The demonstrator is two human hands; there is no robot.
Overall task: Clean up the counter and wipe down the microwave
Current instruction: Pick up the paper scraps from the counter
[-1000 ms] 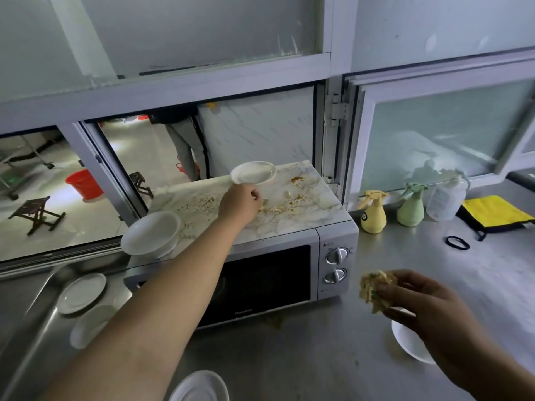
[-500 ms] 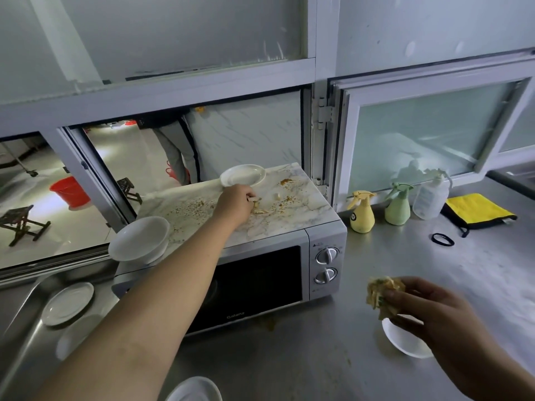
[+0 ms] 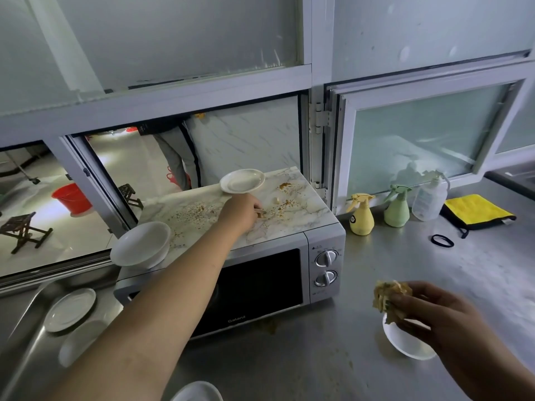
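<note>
Left hand point(image 3: 241, 208), arm extended, rests on top of the microwave point(image 3: 260, 273) with fingers curled, pinching a small scrap of food point(image 3: 262, 212) against the marbled top panel. Right hand point(image 3: 434, 316), to the right of the microwave and nearer the camera, grips a crumpled wad of soiled food scraps point(image 3: 389, 298) above a small white dish point(image 3: 405, 341) that sits on the counter.

Microwave: silver body, dark door, two dials on its right-hand panel, standing on the stainless-steel counter point(image 3: 362, 366). Orange-brown crumbs point(image 3: 199, 211) are scattered over its top. A shallow white plate point(image 3: 242, 180) sits at the back edge of the top, just behind the left hand; a white bowl point(image 3: 141, 245) sits on the front left corner, overhanging it. A brownish smear point(image 3: 269, 327) marks the counter just below the door.

Right of the microwave, along the window sill: a yellow spray bottle point(image 3: 360, 215), a green spray bottle point(image 3: 397, 206), a clear pump bottle point(image 3: 428, 199), then a folded yellow cloth point(image 3: 476, 211); a black hair tie point(image 3: 442, 241) lies in front of the cloth.

Left of the microwave: a steel sink basin point(image 3: 26, 337) holding two white plates point(image 3: 70, 309). Another white dish point(image 3: 197, 392) shows at the bottom edge.

Behind the microwave: frosted, grey-framed windows; an open pane reveals a tiled floor, a red bucket point(image 3: 71, 198) and a dark folding stool point(image 3: 24, 231).
</note>
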